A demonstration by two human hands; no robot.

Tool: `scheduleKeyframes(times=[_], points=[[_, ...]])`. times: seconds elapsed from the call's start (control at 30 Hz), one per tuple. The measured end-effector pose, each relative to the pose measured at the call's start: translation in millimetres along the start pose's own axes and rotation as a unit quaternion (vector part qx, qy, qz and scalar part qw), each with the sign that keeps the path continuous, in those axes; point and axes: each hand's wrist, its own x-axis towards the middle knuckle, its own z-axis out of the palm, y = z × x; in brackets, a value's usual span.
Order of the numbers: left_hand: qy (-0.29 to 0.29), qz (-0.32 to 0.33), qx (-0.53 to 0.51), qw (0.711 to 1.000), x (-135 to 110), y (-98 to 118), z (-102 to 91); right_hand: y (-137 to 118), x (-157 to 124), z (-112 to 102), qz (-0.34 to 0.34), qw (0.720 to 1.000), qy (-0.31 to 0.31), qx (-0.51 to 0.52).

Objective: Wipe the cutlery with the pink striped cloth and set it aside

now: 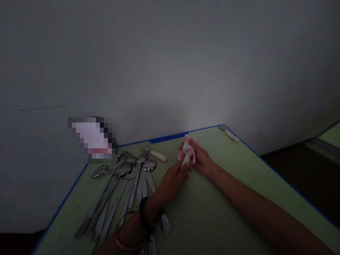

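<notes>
Fingers closed, my left hand grips the white handle of a piece of cutlery. Its head is hidden inside a pink-and-white cloth, so I cannot tell its kind. My right hand holds that cloth, bunched around the head end. Both hands are close together above the table's middle. Beside and under my left forearm lies a loose pile of metal spoons with long flat handles. A white-handled fork rests on the table just behind the pile.
The pale green table has a blue edge and stands against a grey wall. Another white-handled fork lies at the far right corner. A pixelated object leans near the far left corner.
</notes>
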Motion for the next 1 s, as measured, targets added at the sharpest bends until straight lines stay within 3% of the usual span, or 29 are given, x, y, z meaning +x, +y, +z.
scheduleKeyframes(times=[0.23,0.43,0.73,1.0], points=[[0.006,0.007,0.005,1.000,-0.3,8.3,-1.2,-0.9,-3.3,0.2,0.016,0.999,-0.031,-0.026],[0.007,0.012,0.023,1.000,-0.1,2.6,-0.1,-0.5,-5.9,1.6,0.037,0.996,-0.057,-0.057],[0.016,0.004,0.079,0.997,-0.3,-0.6,-0.8,4.5,-2.3,2.9,-0.050,0.998,0.000,-0.029],[-0.023,0.030,0.138,0.990,-3.4,3.5,0.4,0.6,-5.9,6.2,-0.044,0.996,0.043,-0.069]])
